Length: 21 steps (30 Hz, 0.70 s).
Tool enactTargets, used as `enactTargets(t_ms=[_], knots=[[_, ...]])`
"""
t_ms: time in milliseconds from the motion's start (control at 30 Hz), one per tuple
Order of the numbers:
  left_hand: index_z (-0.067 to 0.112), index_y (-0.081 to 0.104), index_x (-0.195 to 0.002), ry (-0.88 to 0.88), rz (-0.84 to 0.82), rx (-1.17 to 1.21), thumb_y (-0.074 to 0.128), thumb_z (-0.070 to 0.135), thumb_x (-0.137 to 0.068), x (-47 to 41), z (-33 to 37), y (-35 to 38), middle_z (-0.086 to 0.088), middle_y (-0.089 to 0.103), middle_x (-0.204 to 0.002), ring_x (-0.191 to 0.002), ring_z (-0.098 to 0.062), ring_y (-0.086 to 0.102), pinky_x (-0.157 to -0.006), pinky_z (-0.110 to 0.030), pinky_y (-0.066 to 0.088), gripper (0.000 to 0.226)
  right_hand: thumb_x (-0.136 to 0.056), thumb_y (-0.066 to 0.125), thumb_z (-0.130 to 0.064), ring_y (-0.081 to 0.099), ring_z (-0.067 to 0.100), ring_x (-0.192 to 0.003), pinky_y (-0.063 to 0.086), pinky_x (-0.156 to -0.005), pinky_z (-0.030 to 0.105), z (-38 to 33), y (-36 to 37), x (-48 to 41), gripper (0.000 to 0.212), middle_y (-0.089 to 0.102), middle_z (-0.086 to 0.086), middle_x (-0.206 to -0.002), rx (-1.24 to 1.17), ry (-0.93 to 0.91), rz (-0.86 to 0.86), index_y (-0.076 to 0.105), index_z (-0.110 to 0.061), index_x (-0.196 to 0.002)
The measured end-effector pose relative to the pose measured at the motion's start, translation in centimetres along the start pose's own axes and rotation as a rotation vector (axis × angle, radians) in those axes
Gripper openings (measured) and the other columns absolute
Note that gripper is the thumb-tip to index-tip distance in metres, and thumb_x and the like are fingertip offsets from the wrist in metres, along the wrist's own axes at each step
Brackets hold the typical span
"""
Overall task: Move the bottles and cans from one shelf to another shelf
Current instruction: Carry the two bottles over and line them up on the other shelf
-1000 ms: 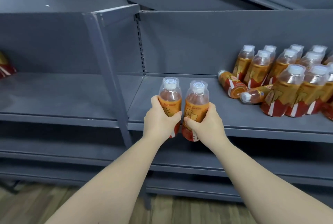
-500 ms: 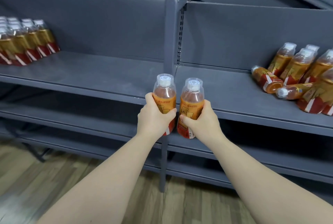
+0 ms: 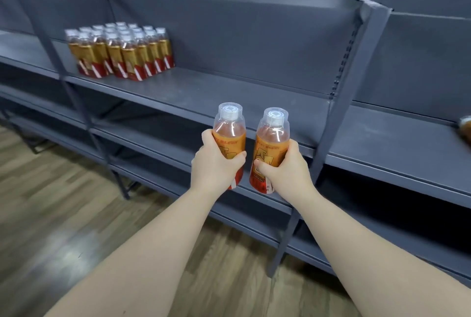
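The left hand (image 3: 216, 165) grips one bottle (image 3: 230, 129) by its orange label, fingers and thumb curled round it. The right hand (image 3: 286, 169) holds a second bottle (image 3: 273, 135) the same way. Both bottles are upright, capped, just beside each other but apart, held in the air in front of the grey shelf (image 3: 229, 92). A block of like bottles (image 3: 119, 53) stands at that shelf's left end, well apart from the hands. An upright post (image 3: 344, 113) rises just right of the right hand. Wood floor (image 3: 51, 189) shows below.
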<state>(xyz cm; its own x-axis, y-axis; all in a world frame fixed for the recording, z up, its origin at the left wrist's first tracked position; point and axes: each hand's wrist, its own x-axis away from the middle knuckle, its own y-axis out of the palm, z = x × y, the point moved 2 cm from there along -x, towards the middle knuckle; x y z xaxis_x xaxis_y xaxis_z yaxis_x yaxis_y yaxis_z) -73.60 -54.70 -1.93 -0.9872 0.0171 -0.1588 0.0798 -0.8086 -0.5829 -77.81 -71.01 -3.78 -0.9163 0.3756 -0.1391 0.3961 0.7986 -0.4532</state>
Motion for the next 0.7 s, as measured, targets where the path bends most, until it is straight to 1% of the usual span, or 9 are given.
enactTargets(t_ms=[67, 133, 233, 400, 533, 700], knots=[[0.028, 0.03, -0.134, -0.03, 0.033, -0.003, 0.074, 0.048, -0.084, -0.8, -1.0, -1.3, 0.002, 0.056, -0.123, -0.106, -0.018, 0.058, -0.091, -0.041, 0.055, 0.069, -0.082, 0.079, -0.036, 0.057, 0.008, -0.099, 0.05, -0.081, 0.025, -0.9, 1.7, -0.9, 0.058, 0.056, -0.013, -0.114, -0.008, -0.021, -0.032, 0.036, -0.037, -0.121], [0.027, 0.031, -0.134, -0.068, 0.059, 0.003, 0.074, 0.048, -0.084, -1.8, -1.9, -2.4, 0.002, 0.057, -0.123, -0.107, -0.02, 0.06, -0.091, -0.04, 0.055, 0.069, -0.083, 0.079, -0.036, 0.057, 0.007, -0.097, 0.048, -0.077, 0.022, -1.7, 3.5, -2.0, 0.058, 0.056, -0.013, -0.113, -0.014, -0.042, -0.067, 0.036, -0.037, -0.121], [0.028, 0.032, -0.132, -0.109, 0.098, 0.007, 0.074, 0.047, -0.084, -3.5, -3.4, -3.6, 0.003, 0.057, -0.12, -0.106, -0.018, 0.06, -0.088, -0.038, 0.054, 0.067, -0.083, 0.079, -0.036, 0.058, 0.008, -0.096, 0.046, -0.073, 0.018, -2.7, 6.0, -4.0, 0.057, 0.056, -0.013, -0.112, -0.022, -0.07, -0.118, 0.036, -0.036, -0.12], [0.029, 0.032, -0.128, -0.146, 0.174, -0.023, 0.074, 0.048, -0.083, -7.4, -5.1, -5.1, 0.005, 0.058, -0.114, -0.101, -0.019, 0.06, -0.087, -0.038, 0.054, 0.065, -0.083, 0.079, -0.035, 0.059, 0.007, -0.096, 0.047, -0.072, 0.019, -4.1, 9.6, -8.0, 0.056, 0.057, -0.012, -0.111, -0.064, -0.117, -0.216, 0.037, -0.035, -0.12], [0.029, 0.032, -0.127, -0.189, 0.236, -0.036, 0.073, 0.048, -0.083, -10.5, -6.0, -5.9, 0.004, 0.059, -0.113, -0.1, -0.019, 0.06, -0.083, -0.036, 0.053, 0.064, -0.083, 0.079, -0.035, 0.059, 0.008, -0.099, 0.049, -0.075, 0.021, -5.0, 12.0, -11.4, 0.057, 0.057, -0.012, -0.111, -0.094, -0.149, -0.271, 0.038, -0.034, -0.122], [0.031, 0.034, -0.122, -0.239, 0.298, -0.033, 0.074, 0.049, -0.08, -13.3, -7.7, -6.7, 0.005, 0.06, -0.109, -0.098, -0.021, 0.062, -0.086, -0.041, 0.055, 0.061, -0.083, 0.079, -0.034, 0.057, 0.005, -0.094, 0.046, -0.071, 0.02, -6.4, 14.6, -15.0, 0.056, 0.055, -0.014, -0.109, -0.094, -0.194, -0.342, 0.036, -0.035, -0.119]])
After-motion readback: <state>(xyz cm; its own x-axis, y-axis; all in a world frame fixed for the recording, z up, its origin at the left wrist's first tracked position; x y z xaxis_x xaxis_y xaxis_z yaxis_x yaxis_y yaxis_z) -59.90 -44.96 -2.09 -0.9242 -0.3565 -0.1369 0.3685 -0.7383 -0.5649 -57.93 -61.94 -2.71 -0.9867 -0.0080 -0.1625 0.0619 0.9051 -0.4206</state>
